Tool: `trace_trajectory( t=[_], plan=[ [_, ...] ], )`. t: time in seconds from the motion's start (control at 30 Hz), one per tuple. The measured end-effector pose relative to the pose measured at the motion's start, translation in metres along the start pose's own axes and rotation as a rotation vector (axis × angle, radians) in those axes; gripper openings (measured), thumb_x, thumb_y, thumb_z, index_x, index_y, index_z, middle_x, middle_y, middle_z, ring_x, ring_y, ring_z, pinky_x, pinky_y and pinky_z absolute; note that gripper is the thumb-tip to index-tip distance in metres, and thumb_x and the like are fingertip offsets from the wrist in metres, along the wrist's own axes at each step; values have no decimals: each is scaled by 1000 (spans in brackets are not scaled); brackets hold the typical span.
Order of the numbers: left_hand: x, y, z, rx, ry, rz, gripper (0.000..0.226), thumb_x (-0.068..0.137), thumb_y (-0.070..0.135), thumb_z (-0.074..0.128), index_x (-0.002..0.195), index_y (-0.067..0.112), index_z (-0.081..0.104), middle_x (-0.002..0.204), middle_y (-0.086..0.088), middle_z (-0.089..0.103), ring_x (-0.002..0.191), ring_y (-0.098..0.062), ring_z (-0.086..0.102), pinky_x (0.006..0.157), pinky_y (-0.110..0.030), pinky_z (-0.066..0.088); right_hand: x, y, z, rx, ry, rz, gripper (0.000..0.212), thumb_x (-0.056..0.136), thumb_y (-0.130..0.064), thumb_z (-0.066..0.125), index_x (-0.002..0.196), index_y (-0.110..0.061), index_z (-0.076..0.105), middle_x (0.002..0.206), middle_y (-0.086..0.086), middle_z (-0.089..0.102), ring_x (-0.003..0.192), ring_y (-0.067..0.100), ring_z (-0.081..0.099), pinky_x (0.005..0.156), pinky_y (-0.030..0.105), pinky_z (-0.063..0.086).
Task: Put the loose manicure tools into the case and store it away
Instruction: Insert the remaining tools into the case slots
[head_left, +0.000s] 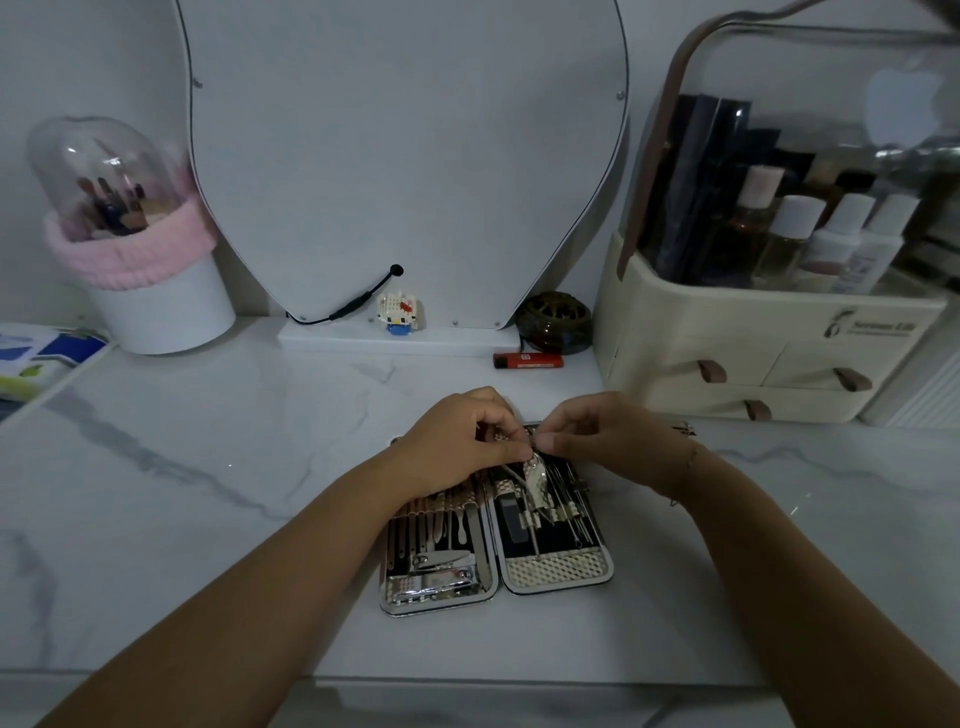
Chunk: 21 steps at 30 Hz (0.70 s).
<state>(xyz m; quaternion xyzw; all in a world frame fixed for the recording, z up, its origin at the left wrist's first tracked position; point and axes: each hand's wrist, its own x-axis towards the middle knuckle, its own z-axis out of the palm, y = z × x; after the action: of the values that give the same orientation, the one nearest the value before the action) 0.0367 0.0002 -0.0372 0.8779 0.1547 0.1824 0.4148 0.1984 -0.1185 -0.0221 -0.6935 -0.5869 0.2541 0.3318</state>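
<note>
Pinching one small metal tool (535, 480) (both grips closed) above open case (496, 540).

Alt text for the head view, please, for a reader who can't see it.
Both hands, left hand and right hand, pinch a small metal tool above an open manicure case on a marble counter. A mirror and cosmetics organiser stand behind.

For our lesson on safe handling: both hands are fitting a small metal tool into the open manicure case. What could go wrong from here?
1. The left hand and right hand pinch a metal tool at their fingertips; it may slip or prick a finger.
2. The left forearm lies over the open case, so it might nudge tools already seated there.
3. Dim light makes the thin tools hard to see.
</note>
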Motion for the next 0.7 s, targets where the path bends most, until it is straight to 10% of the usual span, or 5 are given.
trace_trajectory(
  t=[0.7],
  plan=[
    [0,0,-4,-45,111,-37,8,89,27,60,93,27,67,89,7,70,84,-7,64,77,-21,49,-4,-12,7,-152,-21,-51,10,80,-25,67,75,-19,72,62,-9,59,52,0,48,54,10,42]
  ],
)
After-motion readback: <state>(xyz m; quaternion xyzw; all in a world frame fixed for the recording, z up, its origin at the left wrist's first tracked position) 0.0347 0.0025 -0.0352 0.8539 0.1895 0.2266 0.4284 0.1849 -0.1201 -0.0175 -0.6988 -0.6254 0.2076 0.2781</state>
